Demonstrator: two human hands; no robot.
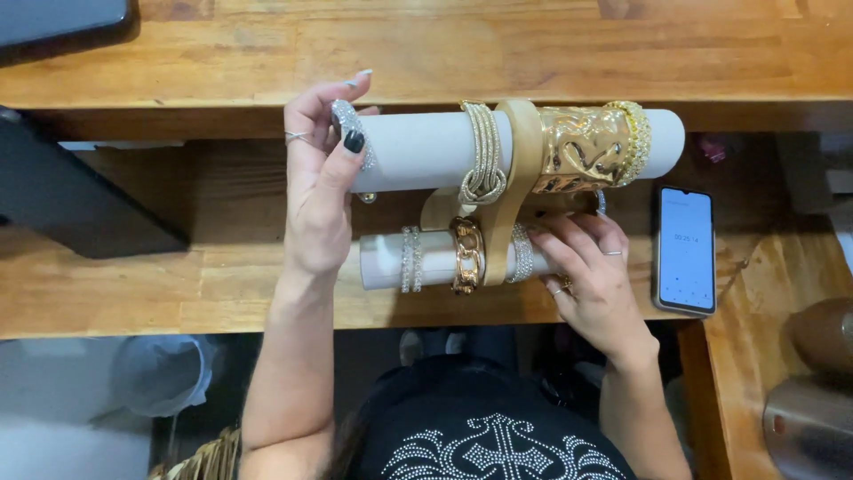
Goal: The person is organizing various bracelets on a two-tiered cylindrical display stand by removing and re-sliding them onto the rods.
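A wooden jewellery stand (514,191) carries two white padded bars, an upper bar (426,147) and a lower bar (435,260). My left hand (318,191) pinches a sparkly silver bracelet (348,124) at the left end of the upper bar. My right hand (588,271) rests on the right part of the lower bar, covering it. The upper bar also holds a silver knot bangle (484,153), a wide hammered gold cuff (582,149) and a gold beaded bracelet (636,142). On the lower bar sit a silver pair (410,259), a gold chain bracelet (466,256) and a crystal band (522,256).
The stand sits on a wooden shelf (133,293) under a higher wooden ledge (444,53). A phone (684,251) with a lit screen lies to the right. A dark box (62,191) is at the left. Metal vessels (813,391) stand lower right.
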